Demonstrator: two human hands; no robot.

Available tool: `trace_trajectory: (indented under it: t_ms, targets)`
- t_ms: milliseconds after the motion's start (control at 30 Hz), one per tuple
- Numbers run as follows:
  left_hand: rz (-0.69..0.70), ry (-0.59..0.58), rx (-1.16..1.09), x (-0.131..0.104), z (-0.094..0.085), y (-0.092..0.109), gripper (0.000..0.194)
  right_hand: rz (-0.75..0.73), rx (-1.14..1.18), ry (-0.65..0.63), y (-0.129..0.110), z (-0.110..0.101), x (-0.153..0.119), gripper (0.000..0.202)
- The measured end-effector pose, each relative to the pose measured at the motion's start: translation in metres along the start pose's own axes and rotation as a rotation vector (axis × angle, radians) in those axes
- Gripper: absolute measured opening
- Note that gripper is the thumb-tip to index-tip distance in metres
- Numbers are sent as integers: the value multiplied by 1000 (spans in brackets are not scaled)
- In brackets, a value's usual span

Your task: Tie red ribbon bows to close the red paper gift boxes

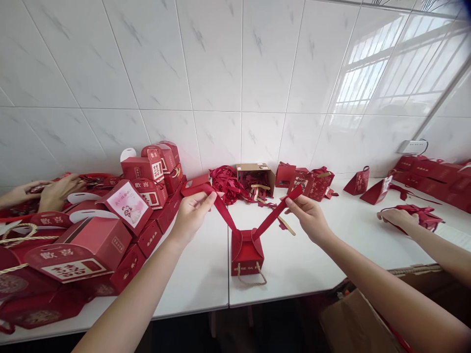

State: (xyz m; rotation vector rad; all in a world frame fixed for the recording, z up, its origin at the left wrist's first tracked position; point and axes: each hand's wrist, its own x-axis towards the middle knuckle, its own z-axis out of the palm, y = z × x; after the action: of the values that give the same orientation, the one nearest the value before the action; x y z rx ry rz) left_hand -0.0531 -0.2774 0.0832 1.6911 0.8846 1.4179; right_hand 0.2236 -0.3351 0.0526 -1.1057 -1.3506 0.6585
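Observation:
A small red gift box [247,255] with a beige rope handle [253,282] stands on the white table in front of me. A red ribbon [268,219] rises from its top in two ends, spread apart like a V. My left hand [195,208] pinches one end between thumb and fingers, up and left of the box. On the other side, my right hand [305,213] pinches the other end. Both lengths look stretched fairly straight. Neither hand touches the box itself.
Stacked red boxes [91,240] fill the left side. Along the wall lie a heap of red ribbons [224,184] and an open carton [274,179]. Other people's hands work at far left [61,193] and far right [401,215]. A cardboard box [358,323] sits below the table edge.

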Motion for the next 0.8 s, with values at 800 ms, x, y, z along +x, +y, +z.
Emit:
trace_trajectory:
  t_ms: [800]
  targets:
    - [-93,24,-150,7,14,6,16,-94,32,-55,-27,13,9,23]
